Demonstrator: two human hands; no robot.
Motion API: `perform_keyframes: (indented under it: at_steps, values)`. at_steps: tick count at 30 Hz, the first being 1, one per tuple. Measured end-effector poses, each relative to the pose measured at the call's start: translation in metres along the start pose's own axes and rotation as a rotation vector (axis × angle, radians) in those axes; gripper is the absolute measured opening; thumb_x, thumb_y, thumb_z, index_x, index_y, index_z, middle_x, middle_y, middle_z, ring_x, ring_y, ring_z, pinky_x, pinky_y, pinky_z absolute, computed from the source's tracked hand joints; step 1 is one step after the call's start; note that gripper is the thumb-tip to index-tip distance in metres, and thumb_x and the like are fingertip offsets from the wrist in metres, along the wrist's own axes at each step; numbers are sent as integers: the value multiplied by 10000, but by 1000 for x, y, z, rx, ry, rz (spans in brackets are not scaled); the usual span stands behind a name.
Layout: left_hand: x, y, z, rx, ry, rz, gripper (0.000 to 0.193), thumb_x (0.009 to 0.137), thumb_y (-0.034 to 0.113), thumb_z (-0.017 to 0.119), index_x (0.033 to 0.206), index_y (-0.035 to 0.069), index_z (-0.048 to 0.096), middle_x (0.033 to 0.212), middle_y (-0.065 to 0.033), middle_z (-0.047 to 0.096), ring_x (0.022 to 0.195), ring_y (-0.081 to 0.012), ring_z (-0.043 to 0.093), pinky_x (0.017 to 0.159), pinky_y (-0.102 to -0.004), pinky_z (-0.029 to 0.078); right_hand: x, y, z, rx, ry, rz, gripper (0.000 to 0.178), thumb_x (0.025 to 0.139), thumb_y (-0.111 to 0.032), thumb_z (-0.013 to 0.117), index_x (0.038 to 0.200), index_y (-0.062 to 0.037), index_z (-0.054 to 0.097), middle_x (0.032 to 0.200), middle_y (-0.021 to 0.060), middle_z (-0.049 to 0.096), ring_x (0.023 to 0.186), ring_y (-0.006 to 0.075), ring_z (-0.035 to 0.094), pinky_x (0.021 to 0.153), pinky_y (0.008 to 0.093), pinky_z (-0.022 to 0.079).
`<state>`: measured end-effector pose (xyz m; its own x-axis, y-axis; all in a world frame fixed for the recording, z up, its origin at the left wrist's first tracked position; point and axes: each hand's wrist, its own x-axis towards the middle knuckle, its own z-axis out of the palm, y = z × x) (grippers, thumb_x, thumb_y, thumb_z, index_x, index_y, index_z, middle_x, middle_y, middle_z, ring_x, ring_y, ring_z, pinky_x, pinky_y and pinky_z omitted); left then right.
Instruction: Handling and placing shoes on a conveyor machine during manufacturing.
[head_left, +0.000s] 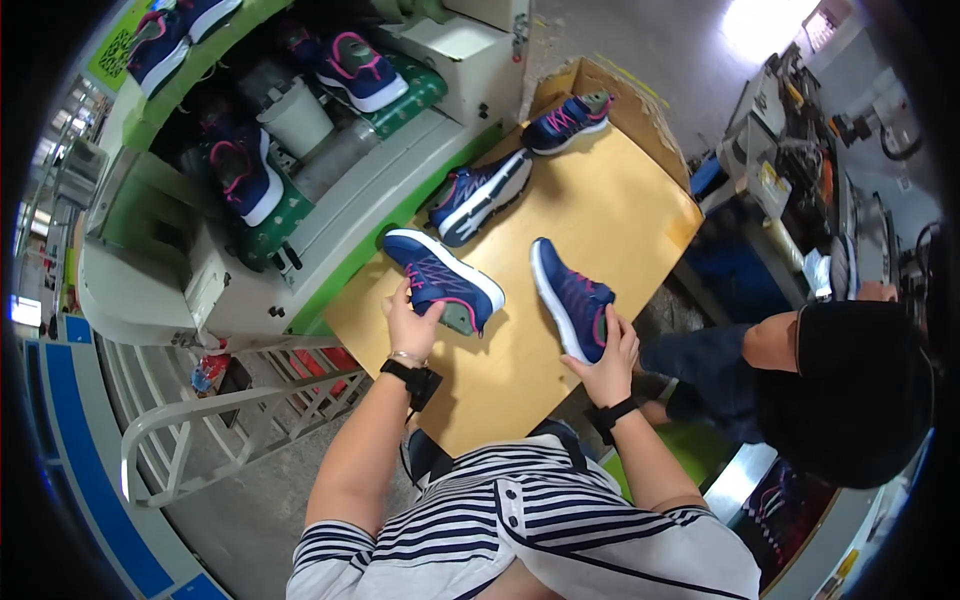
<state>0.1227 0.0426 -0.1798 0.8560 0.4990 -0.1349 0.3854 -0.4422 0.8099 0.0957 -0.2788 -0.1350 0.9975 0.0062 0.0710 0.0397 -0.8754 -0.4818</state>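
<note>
Left fingers: the left hand (412, 325) is closed around the upper of the left-hand shoe (445, 270) near its laces and opening, thumb opposite fingers.
Right fingers: the heel end of the right-hand shoe (575, 300) is held by the right hand (608, 362), thumb low by the white sole, fingers at the collar.
Shoe positions: the left-hand shoe is tipped on its side beyond the left fingertips, sole edge turned away from them; the right-hand shoe is pointed toe-outward, ahead of the right fingers.
Reason for the grips: both soles are probably left largely uncovered by holding near the openings and heel; whether either shoe is lifted cannot be told.
Board: the tan board (640, 215) is spread beneath both hands, likely as a resting surface.
Loose shoes: farther out, a tilted shoe (482, 195) and a far shoe (567, 122) are laid in a row, seemingly to leave room nearer the fingers.
Machine: beyond the left fingers, an upper machine shoe (362, 72) and a lower machine shoe (243, 180) are seated on green supports.
</note>
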Motion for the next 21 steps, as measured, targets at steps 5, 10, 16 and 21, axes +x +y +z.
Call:
perform_keyframes:
  at_steps: [5, 10, 16, 21]
  values:
    - [13, -31, 1, -313, 157, -142, 820, 752, 262, 837, 1386, 25, 374, 1171, -116, 468, 927, -257, 556, 780, -359, 507, -19, -11, 30, 250, -205, -52, 939, 736, -276, 806, 1457, 24, 283, 1371, 280, 413, 1270, 436, 400, 1081, 469, 328]
    - [9, 18, 28, -969, -243, -445, 691, 783, 236, 810, 1301, 37, 399, 1195, -170, 559, 1091, -313, 603, 848, -528, 541, -31, -14, 62, 549, -164, 43, 820, 815, -164, 699, 1472, 47, 255, 1428, 295, 387, 1342, 402, 392, 1114, 415, 326]
    - [-9, -11, -22, -626, -336, -447, 663, 783, 190, 767, 1268, -16, 366, 1117, -147, 598, 882, -267, 672, 722, -423, 591, -31, 13, 61, 541, -235, -77, 835, 814, -164, 700, 1487, 23, 242, 1376, 293, 438, 1293, 409, 443, 1081, 404, 367]
    - [-99, -29, -72, 76, -400, -15, 1022, 761, 304, 783, 1477, -28, 134, 1188, -245, 579, 1028, -294, 635, 923, -345, 500, -25, -25, 35, 465, -310, -96, 859, 802, -168, 709, 1514, -58, 241, 1267, 269, 526, 1159, 429, 527, 989, 427, 432]
